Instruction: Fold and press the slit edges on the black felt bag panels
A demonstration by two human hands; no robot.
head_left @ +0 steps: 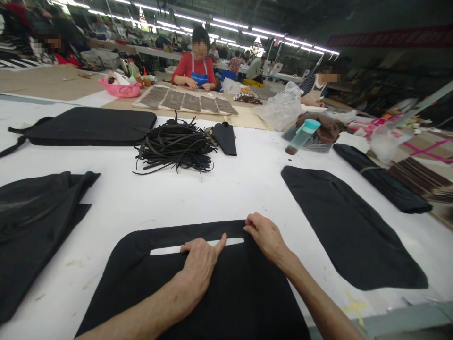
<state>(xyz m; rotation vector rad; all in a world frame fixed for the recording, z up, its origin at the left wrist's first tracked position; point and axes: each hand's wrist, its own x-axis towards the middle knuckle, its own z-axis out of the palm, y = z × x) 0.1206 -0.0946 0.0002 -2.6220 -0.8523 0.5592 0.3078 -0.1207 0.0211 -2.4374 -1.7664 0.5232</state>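
A black fabric panel [226, 288] with rounded corners lies in front of me. Near its far edge runs a long narrow slot [166, 250] that shows white. My left hand [200, 264] rests on the panel across this slot, its thumb stretched out to the right and the other fingers partly bent. At the panel's far edge, right of the slot, my right hand [265, 236] pinches the black fabric between thumb and fingers. The fingertips of the right hand are partly hidden.
Left is loose black fabric [38, 222]; right, another black panel [350, 226] and a rolled black bundle [382, 177]. Further back are black strips [177, 144], a stack of black pieces [94, 126] and a teal-lidded bottle [302, 136]. A person in red [196, 66] sits opposite.
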